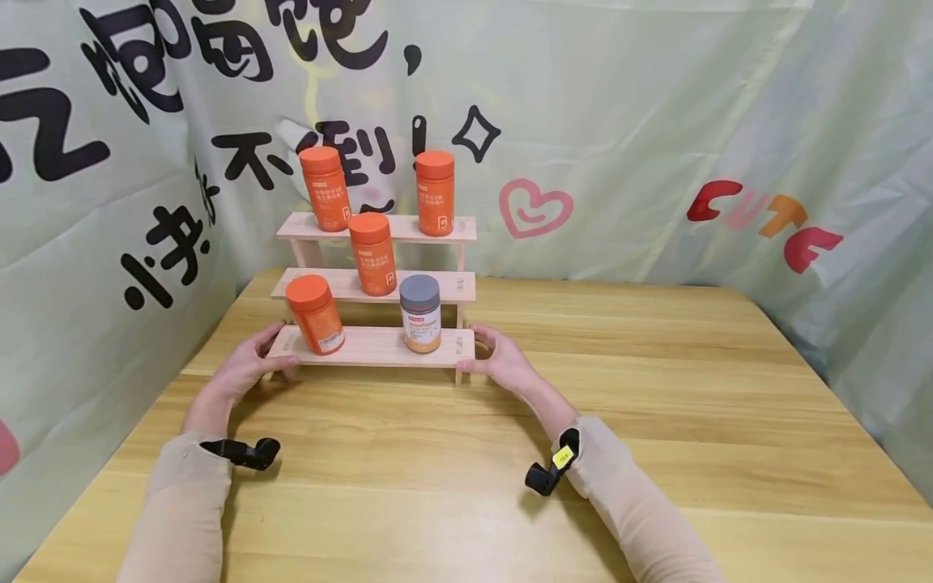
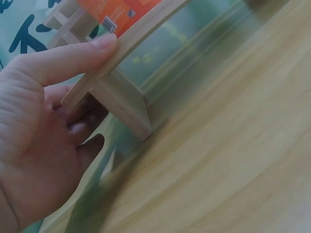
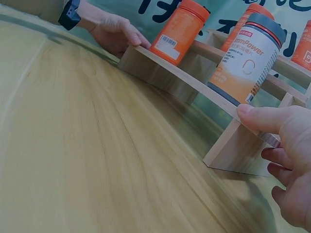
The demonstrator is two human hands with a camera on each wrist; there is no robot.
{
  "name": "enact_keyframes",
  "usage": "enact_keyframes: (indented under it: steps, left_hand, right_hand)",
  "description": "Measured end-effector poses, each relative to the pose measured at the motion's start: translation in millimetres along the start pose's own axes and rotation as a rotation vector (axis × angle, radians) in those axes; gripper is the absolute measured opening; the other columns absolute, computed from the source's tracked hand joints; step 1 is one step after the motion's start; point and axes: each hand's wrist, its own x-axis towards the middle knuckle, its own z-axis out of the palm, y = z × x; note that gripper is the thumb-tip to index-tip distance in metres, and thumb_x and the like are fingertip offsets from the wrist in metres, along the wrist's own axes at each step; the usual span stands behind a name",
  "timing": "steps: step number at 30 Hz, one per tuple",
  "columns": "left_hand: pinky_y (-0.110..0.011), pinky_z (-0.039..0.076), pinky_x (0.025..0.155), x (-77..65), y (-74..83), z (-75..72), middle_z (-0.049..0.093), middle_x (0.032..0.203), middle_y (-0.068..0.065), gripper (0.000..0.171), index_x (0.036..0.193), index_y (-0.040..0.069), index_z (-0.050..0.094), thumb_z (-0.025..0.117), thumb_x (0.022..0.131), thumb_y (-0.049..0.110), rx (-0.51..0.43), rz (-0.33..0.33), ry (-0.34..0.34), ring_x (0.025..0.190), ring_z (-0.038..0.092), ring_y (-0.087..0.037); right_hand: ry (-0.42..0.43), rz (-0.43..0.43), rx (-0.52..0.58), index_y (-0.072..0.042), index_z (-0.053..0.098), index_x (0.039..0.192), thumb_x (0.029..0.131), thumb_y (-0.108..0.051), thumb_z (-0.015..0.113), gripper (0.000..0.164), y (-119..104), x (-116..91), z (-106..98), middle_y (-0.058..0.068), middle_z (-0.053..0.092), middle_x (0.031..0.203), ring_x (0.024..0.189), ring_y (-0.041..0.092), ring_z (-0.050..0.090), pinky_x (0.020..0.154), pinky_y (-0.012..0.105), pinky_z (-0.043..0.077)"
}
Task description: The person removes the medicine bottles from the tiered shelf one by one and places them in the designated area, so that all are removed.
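Note:
A three-step wooden display shelf (image 1: 368, 356) stands on the table. My left hand (image 1: 244, 364) grips the left end of its lowest board, and in the left wrist view the thumb lies on top with fingers beneath. At the right end, my right hand (image 1: 503, 360) pinches the same board, thumb on its front edge. An orange bottle (image 1: 315, 316) stands at the left of this board, and a grey-capped bottle (image 1: 420, 314) is on its right. Another orange bottle (image 1: 373, 255) is on the middle step. Two more, a left bottle (image 1: 325, 190) and a right bottle (image 1: 436, 194), occupy the top.
The wooden table (image 1: 656, 405) extends to the right and toward me. Behind it hangs a printed cloth (image 1: 619, 105), which also runs along the left side close to the shelf. A small black camera (image 1: 251, 453) is strapped at each wrist.

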Motion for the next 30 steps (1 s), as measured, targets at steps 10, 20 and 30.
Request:
enact_keyframes:
  steps: [10,20,30]
  left_hand:
    - [-0.053,0.011,0.110,0.2,2.5,7.8,0.005,0.151,-0.026,0.092,0.148,0.000,0.006,0.070,0.083,0.015,0.047,0.019,0.001,0.137,0.009,-0.040]
    - [-0.052,0.018,0.109,1.9,4.5,21.9,0.016,0.147,-0.030,0.089,0.146,-0.004,0.010,0.070,0.082,0.014,0.088,0.071,-0.017,0.133,0.020,-0.040]
    - [-0.050,0.022,0.108,9.9,6.6,40.6,0.023,0.146,-0.029,0.091,0.146,-0.005,0.016,0.073,0.080,0.019,0.114,0.092,-0.021,0.132,0.026,-0.039]
  right_hand:
    - [0.003,-0.018,-0.051,0.001,0.033,0.141,0.077,-0.015,0.076,0.079,0,-8,-8,0.018,0.038,0.142,0.133,0.030,0.032,0.110,0.043,0.024]
    - [-0.008,-0.043,-0.021,0.005,0.030,0.141,0.078,-0.010,0.074,0.078,8,-20,-21,0.023,0.037,0.142,0.132,0.034,0.031,0.109,0.044,0.024]
    - [-0.001,-0.046,-0.028,0.006,0.028,0.141,0.080,-0.011,0.073,0.078,18,-33,-40,0.024,0.036,0.142,0.133,0.034,0.030,0.110,0.045,0.022]
